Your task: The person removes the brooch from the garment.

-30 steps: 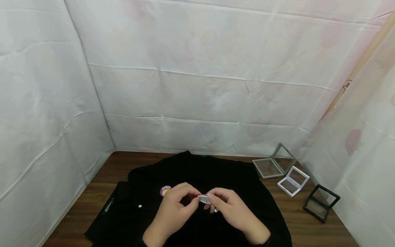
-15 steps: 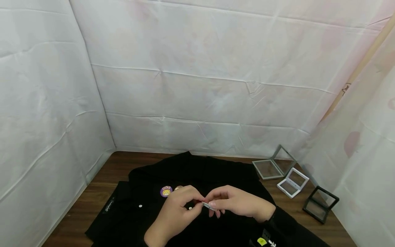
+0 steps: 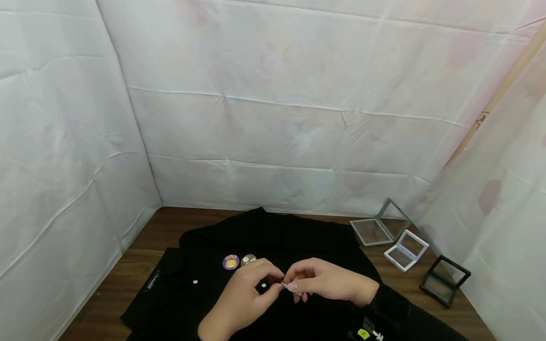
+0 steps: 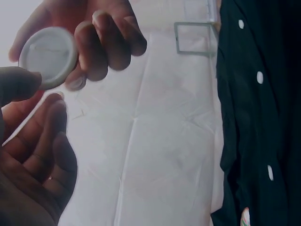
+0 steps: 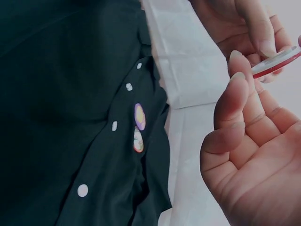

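Both hands meet over a black shirt [image 3: 298,237] with white buttons. Between them is a round pin badge [image 4: 49,59], its white back with a pin facing the left wrist camera and its red edge showing in the right wrist view. My left hand [image 3: 245,293] pinches one side of the badge, thumb on its rim. The fingers of my right hand [image 3: 328,283] pinch the other side. In the head view the badge is nearly edge-on and mostly covered by fingers. On the shirt, left of the hands, lie a purple badge [image 3: 231,262] and a second round badge [image 3: 248,259].
Three folding mirrors stand opened on the wooden table [image 3: 145,241] at the right: a grey one [image 3: 371,232], a white one [image 3: 405,251] and a black one [image 3: 443,282]. White cloth walls [image 3: 273,118] enclose the table. A small yellow item [image 3: 363,334] shows near the right sleeve.
The badge has tilted from showing its white back to nearly edge-on. My right forearm has swung outward, bringing its sleeve into view. The second badge on the shirt has come out from behind my left hand.
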Motion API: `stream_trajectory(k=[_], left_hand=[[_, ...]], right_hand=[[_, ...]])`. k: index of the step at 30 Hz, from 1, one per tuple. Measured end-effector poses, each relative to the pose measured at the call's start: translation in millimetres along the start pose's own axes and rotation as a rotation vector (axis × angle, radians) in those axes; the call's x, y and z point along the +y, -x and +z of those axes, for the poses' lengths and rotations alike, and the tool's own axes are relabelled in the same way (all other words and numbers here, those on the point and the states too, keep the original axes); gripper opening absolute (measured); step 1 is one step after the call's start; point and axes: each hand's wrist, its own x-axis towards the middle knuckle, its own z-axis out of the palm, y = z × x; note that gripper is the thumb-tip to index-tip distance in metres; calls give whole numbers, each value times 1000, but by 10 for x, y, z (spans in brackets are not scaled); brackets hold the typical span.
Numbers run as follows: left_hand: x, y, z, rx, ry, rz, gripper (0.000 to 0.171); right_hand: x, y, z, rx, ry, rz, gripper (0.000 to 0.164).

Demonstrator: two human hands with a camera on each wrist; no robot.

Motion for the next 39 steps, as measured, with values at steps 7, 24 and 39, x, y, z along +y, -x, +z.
stream_trajectory(k=[7,24,39], left_hand=[[-194,168,-106,-349,-107,-353,35],[-751,741,-200,-745,-414,-432,75],[-781,896,-222,-741,-354,-512,69]], right_hand=[[181,84,-30,66,108,159,25],[629,483,-825,541,658,442,34],[482,729,-1577,707,939,615,44]])
